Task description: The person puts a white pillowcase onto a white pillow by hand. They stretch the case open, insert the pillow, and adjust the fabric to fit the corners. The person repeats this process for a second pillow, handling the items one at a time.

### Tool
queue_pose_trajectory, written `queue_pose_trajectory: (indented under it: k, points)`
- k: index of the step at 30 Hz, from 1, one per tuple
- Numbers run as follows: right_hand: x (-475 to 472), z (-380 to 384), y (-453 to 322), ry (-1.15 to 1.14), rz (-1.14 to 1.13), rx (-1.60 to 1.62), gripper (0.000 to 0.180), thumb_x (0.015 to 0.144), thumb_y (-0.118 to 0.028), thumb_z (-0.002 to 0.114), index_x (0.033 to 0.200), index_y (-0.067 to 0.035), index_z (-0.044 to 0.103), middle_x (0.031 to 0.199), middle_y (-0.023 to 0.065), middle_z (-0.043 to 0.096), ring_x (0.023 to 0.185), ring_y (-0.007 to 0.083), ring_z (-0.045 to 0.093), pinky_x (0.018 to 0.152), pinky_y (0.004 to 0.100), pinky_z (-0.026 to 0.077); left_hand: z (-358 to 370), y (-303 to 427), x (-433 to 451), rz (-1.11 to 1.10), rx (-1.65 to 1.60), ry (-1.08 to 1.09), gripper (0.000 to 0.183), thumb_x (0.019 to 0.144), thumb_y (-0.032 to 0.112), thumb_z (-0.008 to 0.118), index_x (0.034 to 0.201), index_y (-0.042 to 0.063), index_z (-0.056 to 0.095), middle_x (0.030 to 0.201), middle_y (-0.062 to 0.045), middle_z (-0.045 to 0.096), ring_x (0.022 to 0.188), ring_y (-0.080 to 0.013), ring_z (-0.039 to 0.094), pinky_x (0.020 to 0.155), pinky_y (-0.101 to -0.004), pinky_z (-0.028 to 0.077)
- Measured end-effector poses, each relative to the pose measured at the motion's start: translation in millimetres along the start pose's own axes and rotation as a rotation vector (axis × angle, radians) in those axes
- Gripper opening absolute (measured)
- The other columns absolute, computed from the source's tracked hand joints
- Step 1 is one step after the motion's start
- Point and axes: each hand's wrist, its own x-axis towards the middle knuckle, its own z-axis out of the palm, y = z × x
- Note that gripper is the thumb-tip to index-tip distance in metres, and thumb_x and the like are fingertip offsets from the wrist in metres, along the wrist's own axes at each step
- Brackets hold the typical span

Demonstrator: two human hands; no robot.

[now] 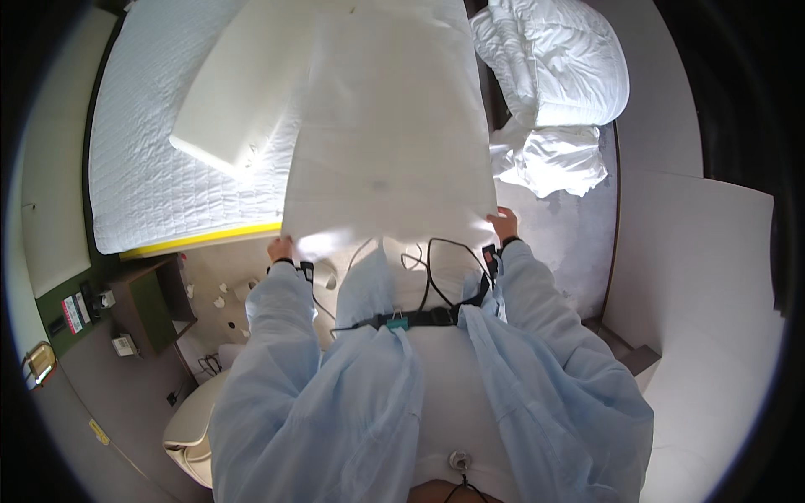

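A white cloth (390, 132), possibly a pillowcase, hangs stretched in front of me over the near part of the bed. My left hand (280, 249) grips its lower left corner, and my right hand (504, 224) pinches the lower right one. Behind the cloth is a mattress with a white quilted cover (157, 163), and a yellow edge (201, 240) shows along its near side. On the mattress, partly hidden by the cloth, lies a flat cream-white pillow or cushion (233, 94).
A folded white duvet (560, 63) rests right of the bed, with crumpled white fabric (560, 160) below it. An open bedside cabinet (154, 302) stands at the left, near a cream chair (195, 427). Crumpled white scraps (219, 302) lie on the floor. Black cables (429, 276) hang at my waist.
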Motion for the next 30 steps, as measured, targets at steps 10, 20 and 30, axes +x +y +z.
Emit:
queue_pose_trajectory:
  k: [10, 20, 30]
  points:
    - [-49.1, 82.5, -51.5, -0.463, 0.007, 0.358, 0.031, 0.077, -0.005, 0.065, 0.108, -0.004, 0.063, 0.078, 0.0082, 0.07, 0.068, 0.0151, 0.065, 0.061, 0.0266, 0.05, 22.0, -41.0, -42.0, 0.0, -0.041, -0.298, 0.034, 0.073, 0.007, 0.069, 0.106, 0.002, 0.067, 0.098, -0.011, 0.069, 0.089, -0.0206, 0.064, 0.082, -0.0303, 0.05]
    - [-84.9, 144.0, -168.5, -0.657, 0.21, 0.363, 0.035, 0.089, -0.016, 0.053, 0.124, -0.012, 0.054, 0.1, 0.0082, 0.068, 0.087, 0.0173, 0.065, 0.077, 0.0307, 0.05, -62.9, 4.7, 17.0, -0.44, -0.594, -0.134, 0.051, 0.086, 0.028, 0.065, 0.13, 0.009, 0.05, 0.114, -0.006, 0.06, 0.101, -0.0206, 0.059, 0.086, -0.0402, 0.044]
    - [-149.0, 356.0, -294.5, -0.792, 0.219, 0.518, 0.046, 0.093, -0.026, 0.058, 0.133, -0.009, 0.043, 0.113, 0.0112, 0.064, 0.097, 0.0198, 0.063, 0.085, 0.0324, 0.05, -138.8, 71.0, 250.0, -0.253, -0.833, -0.352, 0.094, 0.074, 0.057, 0.073, 0.14, 0.003, 0.035, 0.135, -0.014, 0.046, 0.126, -0.0288, 0.044, 0.102, -0.0465, 0.035]
